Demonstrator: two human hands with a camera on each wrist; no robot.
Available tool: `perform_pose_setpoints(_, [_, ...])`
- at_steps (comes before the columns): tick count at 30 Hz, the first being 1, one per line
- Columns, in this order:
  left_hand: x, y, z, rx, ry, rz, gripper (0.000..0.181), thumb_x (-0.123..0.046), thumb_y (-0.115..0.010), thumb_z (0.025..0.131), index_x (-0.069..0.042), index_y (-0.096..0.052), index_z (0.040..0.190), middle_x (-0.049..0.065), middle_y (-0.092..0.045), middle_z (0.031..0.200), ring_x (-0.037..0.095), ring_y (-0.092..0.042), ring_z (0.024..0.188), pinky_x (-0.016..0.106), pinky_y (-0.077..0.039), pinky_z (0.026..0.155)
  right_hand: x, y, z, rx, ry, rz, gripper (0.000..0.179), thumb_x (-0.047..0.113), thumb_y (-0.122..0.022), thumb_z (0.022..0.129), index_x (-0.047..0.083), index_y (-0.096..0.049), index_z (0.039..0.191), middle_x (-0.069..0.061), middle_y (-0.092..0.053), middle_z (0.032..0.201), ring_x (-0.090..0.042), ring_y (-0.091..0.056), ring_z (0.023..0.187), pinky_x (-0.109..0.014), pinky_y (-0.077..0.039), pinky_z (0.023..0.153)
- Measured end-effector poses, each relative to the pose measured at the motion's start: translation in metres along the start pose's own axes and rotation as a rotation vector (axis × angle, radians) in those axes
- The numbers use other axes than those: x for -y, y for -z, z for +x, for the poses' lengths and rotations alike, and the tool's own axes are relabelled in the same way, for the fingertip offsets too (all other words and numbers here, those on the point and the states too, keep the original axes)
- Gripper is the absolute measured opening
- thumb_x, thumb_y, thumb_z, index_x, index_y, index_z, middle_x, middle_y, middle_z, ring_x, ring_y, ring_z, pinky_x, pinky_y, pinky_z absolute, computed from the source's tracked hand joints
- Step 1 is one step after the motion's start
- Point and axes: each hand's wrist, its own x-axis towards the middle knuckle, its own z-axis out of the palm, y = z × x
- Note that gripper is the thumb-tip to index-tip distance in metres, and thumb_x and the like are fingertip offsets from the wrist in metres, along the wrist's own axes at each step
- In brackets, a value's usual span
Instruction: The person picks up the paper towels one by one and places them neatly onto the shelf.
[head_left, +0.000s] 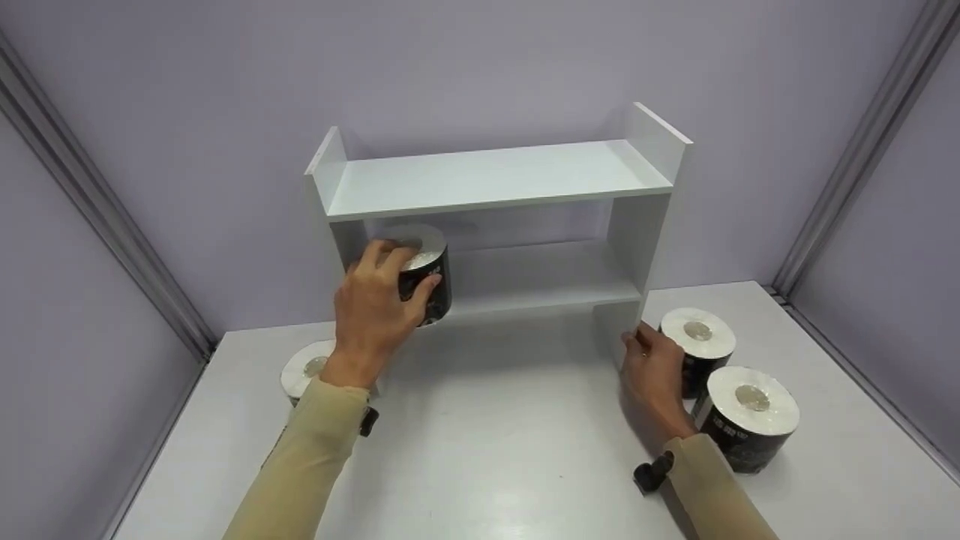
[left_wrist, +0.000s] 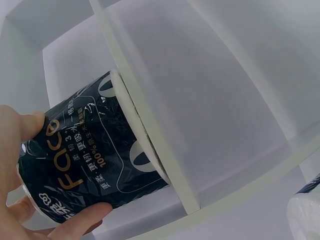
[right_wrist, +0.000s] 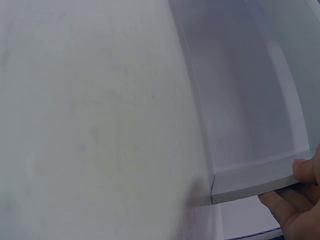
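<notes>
My left hand grips a toilet paper roll in dark printed wrapping, fingers over its top and thumb on its side. The roll is upright at the left end of the white shelf unit, under the top board. In the left wrist view, the base of this roll lies right along the front edge of the middle board. Low on the unit's right side, my right hand pinches the front edge of the side panel, thumb on the inner face, fingers on the outer.
Two more wrapped rolls, a farther one and a nearer one, stand on the white table right of the unit. Another roll stands at the left, partly behind my left forearm. A pale wall rises behind the unit.
</notes>
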Motion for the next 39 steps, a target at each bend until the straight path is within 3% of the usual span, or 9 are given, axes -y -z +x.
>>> perform_pose_setpoints(6, [0.0015, -0.0020, 0.0004, -0.001, -0.003, 0.004, 0.042, -0.035, -0.085, 0.094, -0.008, -0.075, 0.125, 0.013, -0.068, 0.123, 0.040, -0.073, 0.098, 0.056, -0.062, 0.079, -0.0006, 0.0006, -0.0005, 0.000, 0.005, -0.011, 0.027, 0.005, -0.061, 0.107, -0.002, -0.073, 0.131, -0.027, -0.074, 0.125, -0.042, -0.071, 0.122, -0.055, -0.058, 0.103])
perform_pose_setpoints(13, [0.0019, -0.0033, -0.0008, -0.024, -0.010, 0.019, 0.041, -0.037, -0.083, 0.095, -0.010, -0.074, 0.125, 0.013, -0.068, 0.123, 0.039, -0.073, 0.096, 0.056, -0.062, 0.076, 0.0017, 0.0015, -0.0016, 0.023, -0.043, -0.006, 0.028, 0.009, -0.059, 0.109, 0.002, -0.073, 0.133, -0.023, -0.074, 0.130, -0.038, -0.069, 0.127, -0.053, -0.057, 0.105])
perform_pose_setpoints(18, [0.0020, -0.0033, -0.0013, -0.021, -0.010, 0.036, 0.043, -0.039, -0.083, 0.095, -0.010, -0.074, 0.126, 0.014, -0.068, 0.124, 0.040, -0.072, 0.097, 0.056, -0.062, 0.076, 0.0037, 0.0012, -0.0025, 0.012, -0.044, -0.028, 0.025, 0.010, -0.059, 0.109, 0.002, -0.074, 0.128, -0.023, -0.075, 0.126, -0.037, -0.070, 0.122, -0.052, -0.058, 0.102])
perform_pose_setpoints(25, [0.0026, -0.0019, 0.0006, -0.022, -0.002, 0.086, 0.043, -0.041, -0.082, 0.095, -0.012, -0.074, 0.126, 0.013, -0.068, 0.124, 0.042, -0.070, 0.106, 0.059, -0.062, 0.073, 0.0082, -0.0011, -0.0001, 0.025, -0.103, 0.017, 0.025, 0.014, -0.059, 0.110, 0.006, -0.074, 0.130, -0.020, -0.075, 0.126, -0.032, -0.069, 0.120, -0.048, -0.058, 0.098])
perform_pose_setpoints(30, [0.0031, -0.0001, -0.0009, -0.006, 0.001, 0.097, 0.045, -0.043, -0.081, 0.096, -0.012, -0.074, 0.127, 0.012, -0.069, 0.124, 0.042, -0.068, 0.110, 0.060, -0.062, 0.072, 0.0082, -0.0016, -0.0011, 0.036, -0.096, 0.017, 0.029, 0.012, -0.058, 0.110, 0.005, -0.072, 0.135, -0.021, -0.074, 0.131, -0.034, -0.068, 0.125, -0.050, -0.057, 0.103])
perform_pose_setpoints(39, [0.0024, 0.0028, -0.0030, -0.010, -0.009, 0.103, 0.044, -0.042, -0.080, 0.097, -0.013, -0.073, 0.129, 0.011, -0.068, 0.125, 0.041, -0.065, 0.113, 0.058, -0.063, 0.075, 0.0076, -0.0028, -0.0002, 0.031, -0.076, 0.003, 0.029, 0.011, -0.059, 0.110, 0.003, -0.072, 0.135, -0.022, -0.074, 0.129, -0.036, -0.070, 0.122, -0.049, -0.058, 0.100])
